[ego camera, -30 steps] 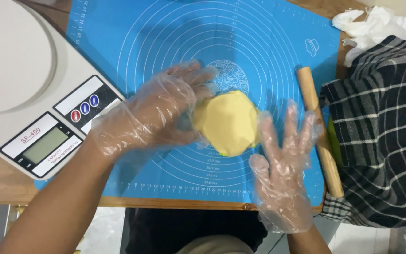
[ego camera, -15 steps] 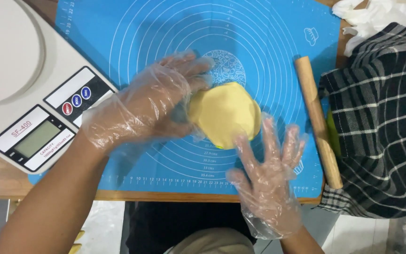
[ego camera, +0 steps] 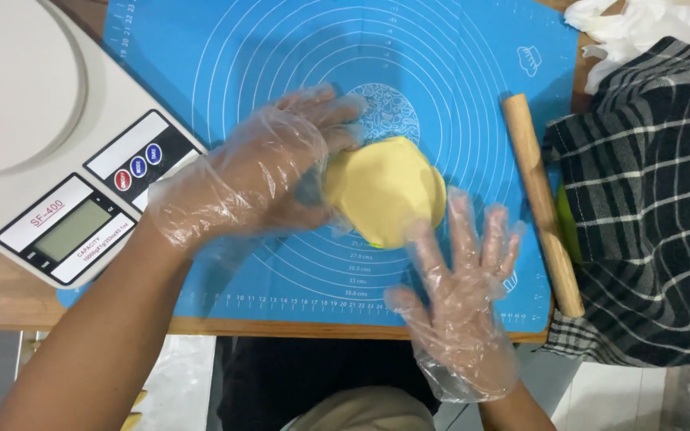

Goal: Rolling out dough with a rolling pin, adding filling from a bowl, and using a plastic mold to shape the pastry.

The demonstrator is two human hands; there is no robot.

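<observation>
A flattened round of pale yellow dough (ego camera: 385, 190) lies on a blue silicone baking mat (ego camera: 281, 56) printed with white rings. My left hand (ego camera: 257, 172), in a clear plastic glove, rests on the mat with its fingers curled against the dough's left edge. My right hand (ego camera: 461, 299), also gloved, hovers flat with its fingers spread just below and right of the dough, fingertips close to its lower right rim and holding nothing.
A white kitchen scale (ego camera: 41, 152) with a small display sits at the left, partly on the mat. A wooden rolling pin (ego camera: 541, 199) lies along the mat's right side. A black-and-white checked cloth (ego camera: 648, 207) covers something at the right; crumpled white plastic (ego camera: 632, 24) lies beyond it.
The dough has shifted slightly and looks rounder. My right hand has slid left and nearer to me, coming off the rolling pin side. My left hand stays on the dough's left edge.
</observation>
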